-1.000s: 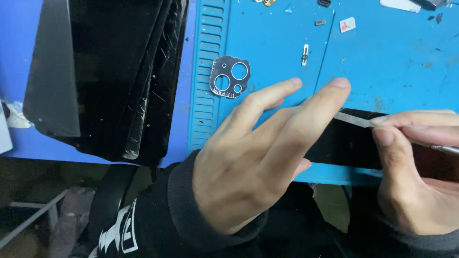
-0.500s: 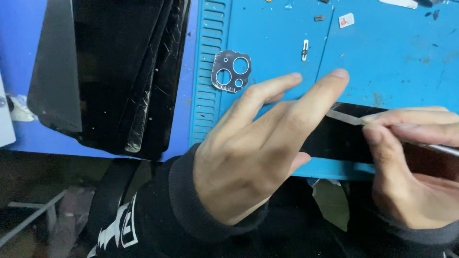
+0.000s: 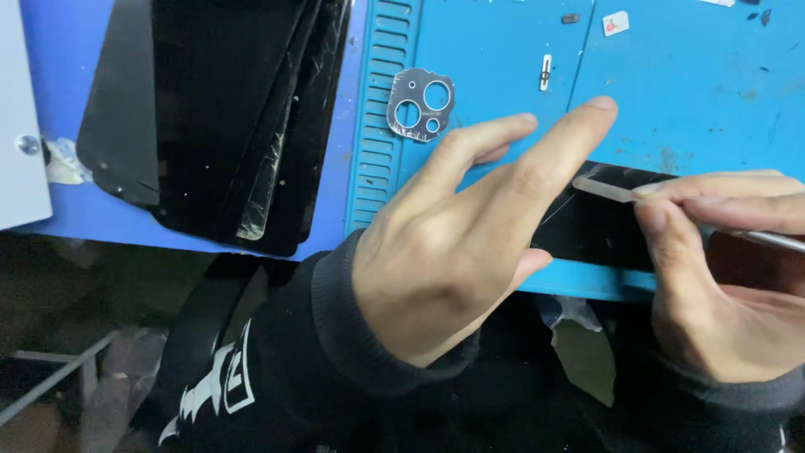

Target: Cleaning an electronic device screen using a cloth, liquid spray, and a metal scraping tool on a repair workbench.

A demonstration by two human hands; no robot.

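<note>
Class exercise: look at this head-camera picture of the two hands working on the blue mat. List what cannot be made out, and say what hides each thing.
- Black panel, head view: mostly covered by the left hand and right hand.
- Thin tool: its handle runs off the right edge, and the right hand's fingers cover its middle.
- Small parts on the blue mat: too small to identify.
- Stack of dark panels: cut off by the top edge.
</note>
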